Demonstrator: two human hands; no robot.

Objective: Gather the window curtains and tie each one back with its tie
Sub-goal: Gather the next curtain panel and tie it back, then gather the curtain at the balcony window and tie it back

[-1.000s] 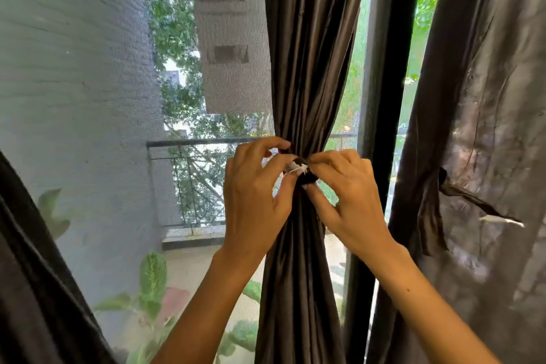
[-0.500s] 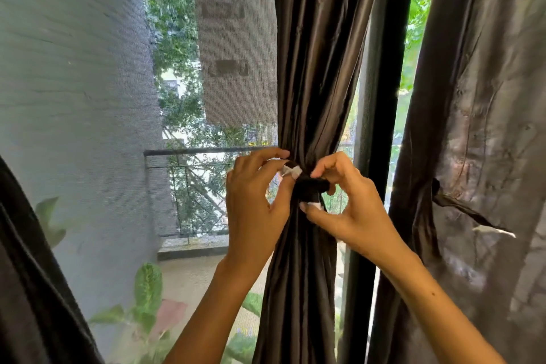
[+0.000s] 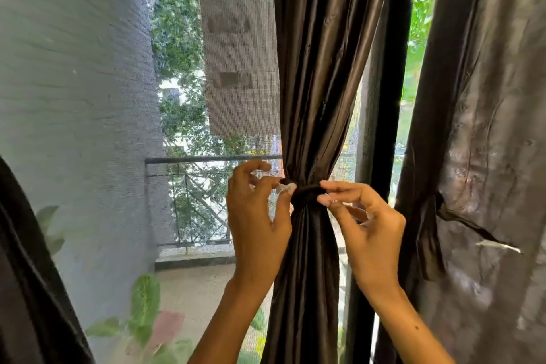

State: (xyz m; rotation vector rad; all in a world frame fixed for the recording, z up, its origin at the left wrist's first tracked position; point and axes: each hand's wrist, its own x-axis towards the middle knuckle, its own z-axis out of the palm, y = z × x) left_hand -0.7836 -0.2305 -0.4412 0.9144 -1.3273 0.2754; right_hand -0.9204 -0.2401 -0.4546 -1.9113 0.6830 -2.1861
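Fingertips (image 3: 288,188) of the left hand (image 3: 257,216) and right hand (image 3: 363,216) are pinching the tie (image 3: 305,190) cinching the gathered middle curtain (image 3: 319,68), while the right-hand curtain (image 3: 487,127) is hanging loose, its own tie (image 3: 466,223) dangling.

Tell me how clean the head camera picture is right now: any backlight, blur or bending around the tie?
Head view: strong daylight through the window leaves the gathered curtain dark against it; the tie reads only as a dark band; the left hand and right hand are slightly soft; wide-angle bending curves the grey wall at the left; the right curtain shows patchy sheen.
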